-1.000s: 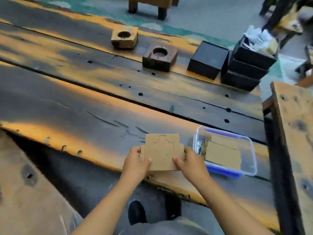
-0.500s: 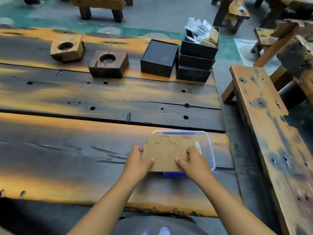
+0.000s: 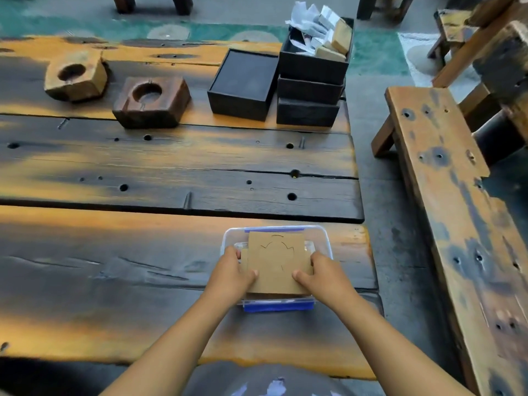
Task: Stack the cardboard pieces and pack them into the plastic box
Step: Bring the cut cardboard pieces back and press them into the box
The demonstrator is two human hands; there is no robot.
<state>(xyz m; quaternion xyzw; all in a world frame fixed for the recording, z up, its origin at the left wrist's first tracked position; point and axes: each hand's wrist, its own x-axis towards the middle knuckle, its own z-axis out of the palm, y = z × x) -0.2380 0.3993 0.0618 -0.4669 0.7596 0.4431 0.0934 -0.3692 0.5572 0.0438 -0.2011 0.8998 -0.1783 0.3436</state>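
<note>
A long plank table (image 3: 171, 167) of dark, orange-streaked wood fills most of the view, with a bench (image 3: 445, 212) of the same wood well apart on the right. Along the table's far edge sit two wooden blocks with round holes (image 3: 151, 101), one pale and one dark, a shut black box, and just beside it a stack of black boxes (image 3: 311, 90) whose top one holds crumpled paper and small blocks.

Near the table's front right corner lies the clear plastic box (image 3: 325, 238), open-topped with blue clips at its near and far ends. It sits close to the person, probably so both arms can reach it straight on.

Over the box is the stack of cardboard pieces (image 3: 275, 261), tan and flat, the top sheet scored with curved cut lines. It covers most of the opening; its near edge looks to rest on or just above the near rim, so I judge it is being lowered in and is not yet seated. How many pieces are in the stack cannot be told.

The left hand (image 3: 233, 271) grasps the stack's left edge, thumb on top. The right hand (image 3: 320, 274) grips the right edge the same way. Holding both sides likely keeps the sheets squared and level so they drop between the box walls without fanning out or catching.
</note>
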